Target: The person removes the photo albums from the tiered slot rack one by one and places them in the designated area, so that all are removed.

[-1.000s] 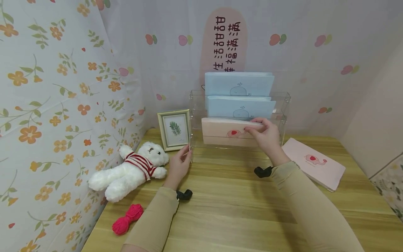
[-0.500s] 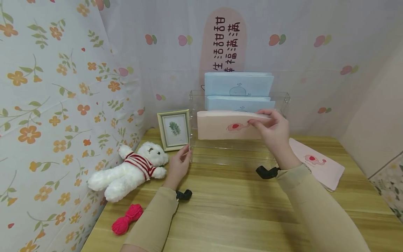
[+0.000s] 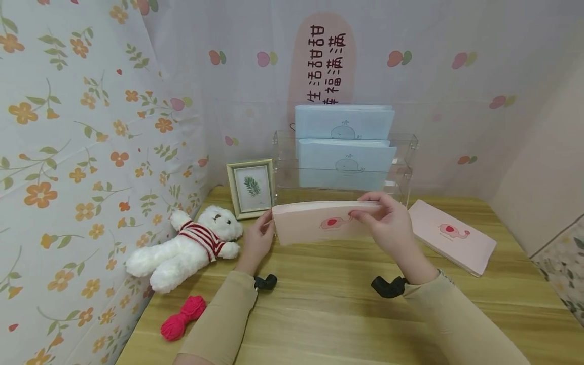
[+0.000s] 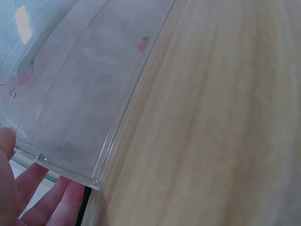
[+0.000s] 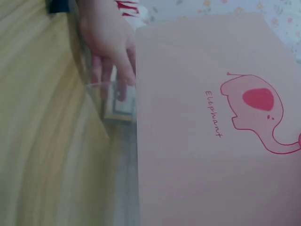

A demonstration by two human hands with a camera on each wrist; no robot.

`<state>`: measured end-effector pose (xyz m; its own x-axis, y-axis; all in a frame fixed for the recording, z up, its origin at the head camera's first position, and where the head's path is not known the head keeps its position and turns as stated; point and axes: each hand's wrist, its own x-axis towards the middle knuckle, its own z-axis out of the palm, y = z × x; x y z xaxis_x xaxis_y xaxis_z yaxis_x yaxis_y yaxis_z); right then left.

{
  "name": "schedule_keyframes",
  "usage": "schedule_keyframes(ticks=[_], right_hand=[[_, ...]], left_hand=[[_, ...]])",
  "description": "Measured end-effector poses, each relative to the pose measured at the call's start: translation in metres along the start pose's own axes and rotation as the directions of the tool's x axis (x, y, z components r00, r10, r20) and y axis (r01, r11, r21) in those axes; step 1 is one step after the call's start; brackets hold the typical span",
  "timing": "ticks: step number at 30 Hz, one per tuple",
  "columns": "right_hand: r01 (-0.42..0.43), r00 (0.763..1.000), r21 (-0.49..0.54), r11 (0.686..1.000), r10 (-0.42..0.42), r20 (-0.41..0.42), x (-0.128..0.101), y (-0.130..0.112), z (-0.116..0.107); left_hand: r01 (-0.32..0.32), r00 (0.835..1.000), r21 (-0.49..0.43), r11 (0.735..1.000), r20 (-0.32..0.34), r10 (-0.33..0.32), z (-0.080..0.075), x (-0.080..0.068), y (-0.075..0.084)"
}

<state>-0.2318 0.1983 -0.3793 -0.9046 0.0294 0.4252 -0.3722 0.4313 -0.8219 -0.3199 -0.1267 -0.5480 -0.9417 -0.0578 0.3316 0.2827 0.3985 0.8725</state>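
My right hand (image 3: 387,223) pinches a pink notebook (image 3: 301,226) by its upper right edge, thumb on the front. The notebook is held in front of the clear acrylic rack (image 3: 412,147). A red elephant and the word "Elephant" show on its cover (image 5: 188,165) in the right wrist view. At the rack's left side, my left hand (image 3: 258,239) grips the upright side panel; in the left wrist view its fingers (image 4: 61,200) lie behind the panel's edge. Two blue whale notebooks (image 3: 344,167) stand in the rack's upper tiers, one behind the other.
Another pink elephant notebook (image 3: 453,235) lies on the wooden table (image 3: 319,314) at the right. Left of the rack stand a framed leaf picture (image 3: 252,187) and, lying down, a white teddy bear (image 3: 182,253). Pink yarn (image 3: 183,318) lies nearer the front.
My right hand has lifted the pink notebook out of the rack's front tier and brought it forward and down, in front of the rack. My left hand has stayed at the rack's side.
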Motion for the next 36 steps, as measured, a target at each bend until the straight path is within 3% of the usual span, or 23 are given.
schedule_keyframes(ticks=[8, 12, 24, 36], right_hand=[[-0.146, 0.982, -0.044, 0.988, 0.150, 0.114, -0.022, 0.019, 0.010], [-0.179, 0.970, -0.085, 0.980, 0.191, 0.152, -0.031, 0.026, 0.014], [-0.197, 0.958, -0.124, 0.973, 0.218, 0.187, -0.041, 0.047, 0.024], [-0.201, 0.961, -0.153, 0.968, 0.225, 0.161, -0.027, 0.081, 0.032]], left_hand=[[0.035, 0.999, -0.038, 0.999, 0.015, -0.035, 0.001, -0.001, 0.002], [0.040, 0.999, -0.046, 0.998, 0.008, -0.040, 0.002, 0.000, 0.002], [0.008, 1.000, -0.048, 0.999, -0.008, -0.009, 0.002, 0.000, -0.001], [0.017, 1.000, -0.036, 0.999, -0.007, -0.018, 0.000, 0.000, 0.002]])
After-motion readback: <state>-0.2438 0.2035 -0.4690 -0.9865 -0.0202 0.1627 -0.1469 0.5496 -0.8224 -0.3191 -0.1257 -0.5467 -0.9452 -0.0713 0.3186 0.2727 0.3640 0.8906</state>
